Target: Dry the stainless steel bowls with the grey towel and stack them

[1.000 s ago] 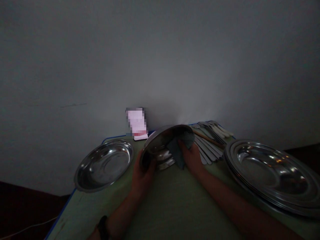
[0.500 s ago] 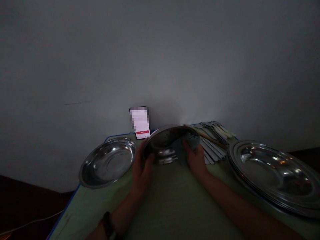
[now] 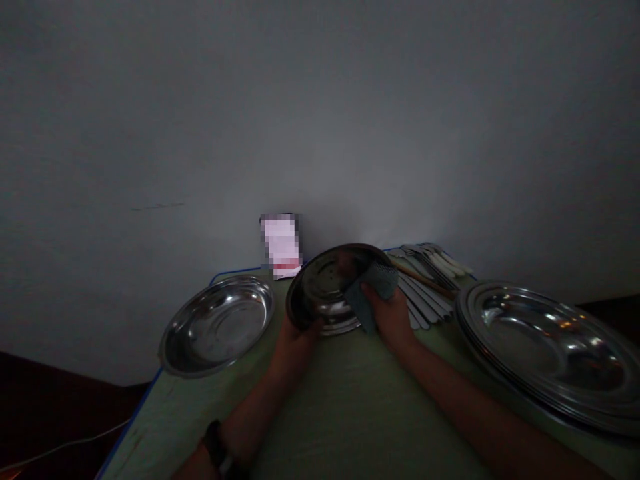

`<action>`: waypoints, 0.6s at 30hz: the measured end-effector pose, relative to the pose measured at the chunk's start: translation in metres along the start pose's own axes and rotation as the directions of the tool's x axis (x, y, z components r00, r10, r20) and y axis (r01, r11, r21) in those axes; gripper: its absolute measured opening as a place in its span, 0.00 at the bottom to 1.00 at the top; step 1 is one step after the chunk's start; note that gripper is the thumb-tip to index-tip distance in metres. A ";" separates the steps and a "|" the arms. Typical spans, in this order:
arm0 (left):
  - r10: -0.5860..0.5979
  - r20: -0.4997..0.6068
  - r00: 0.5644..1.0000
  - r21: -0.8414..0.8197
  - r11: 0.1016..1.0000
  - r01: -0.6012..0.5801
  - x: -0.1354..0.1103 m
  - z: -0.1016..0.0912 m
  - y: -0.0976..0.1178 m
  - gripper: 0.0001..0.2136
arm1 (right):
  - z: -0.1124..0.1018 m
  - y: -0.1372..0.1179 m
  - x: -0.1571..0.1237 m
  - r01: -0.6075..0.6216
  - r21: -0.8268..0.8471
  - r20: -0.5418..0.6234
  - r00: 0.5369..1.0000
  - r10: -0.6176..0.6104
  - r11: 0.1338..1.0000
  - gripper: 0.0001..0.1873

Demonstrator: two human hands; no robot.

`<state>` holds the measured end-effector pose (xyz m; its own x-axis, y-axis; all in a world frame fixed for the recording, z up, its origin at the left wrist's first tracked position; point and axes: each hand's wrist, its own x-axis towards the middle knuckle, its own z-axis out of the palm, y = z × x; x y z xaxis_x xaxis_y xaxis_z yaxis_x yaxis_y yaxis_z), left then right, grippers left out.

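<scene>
A shiny metal bowl (image 3: 320, 280) is held tilted above the table, its inside turned toward me. My left hand (image 3: 300, 340) is closed on the bowl's lower left rim, with the thumb at the front edge. In my right hand (image 3: 393, 317) is a bunched grey-green cloth (image 3: 383, 281), pressed against the bowl's right side. The fingers behind the cloth are partly hidden. A second metal bowl (image 3: 220, 327) rests on the table to the left of my left hand.
Stacked metal dishes (image 3: 545, 347) stand at the right. Several utensils (image 3: 425, 300) lie fanned out behind my right hand, near the wall. A lit phone (image 3: 283, 243) leans against the wall (image 3: 320, 120). The table (image 3: 345, 407) has a green top with blue edging.
The bowl has tipped so that more of its inside faces me. My left hand has shifted down and right along its rim. The cloth stays at the right side.
</scene>
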<state>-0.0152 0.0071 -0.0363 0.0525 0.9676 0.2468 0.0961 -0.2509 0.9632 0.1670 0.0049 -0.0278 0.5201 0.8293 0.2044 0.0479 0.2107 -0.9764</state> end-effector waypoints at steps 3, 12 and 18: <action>-0.001 -0.016 1.000 0.028 1.000 0.002 -0.001 0.000 -0.002 0.27 | 0.000 0.004 0.000 0.012 -0.014 0.002 1.000 -0.012 1.000 0.18; 0.460 -0.047 0.887 0.276 0.859 -0.431 0.014 -0.015 0.100 0.20 | -0.001 -0.050 0.017 0.378 -0.147 0.120 0.924 -0.363 0.914 0.12; 0.339 0.251 0.907 0.568 0.707 -0.422 0.047 -0.031 0.180 0.13 | 0.000 -0.133 0.040 0.644 -0.243 0.437 0.741 -0.511 0.725 0.15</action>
<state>-0.0266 0.0085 0.1518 0.3296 0.7854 0.5239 0.6100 -0.6007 0.5167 0.1813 0.0104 0.1105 -0.0115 0.7325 0.6806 0.5771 0.5607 -0.5937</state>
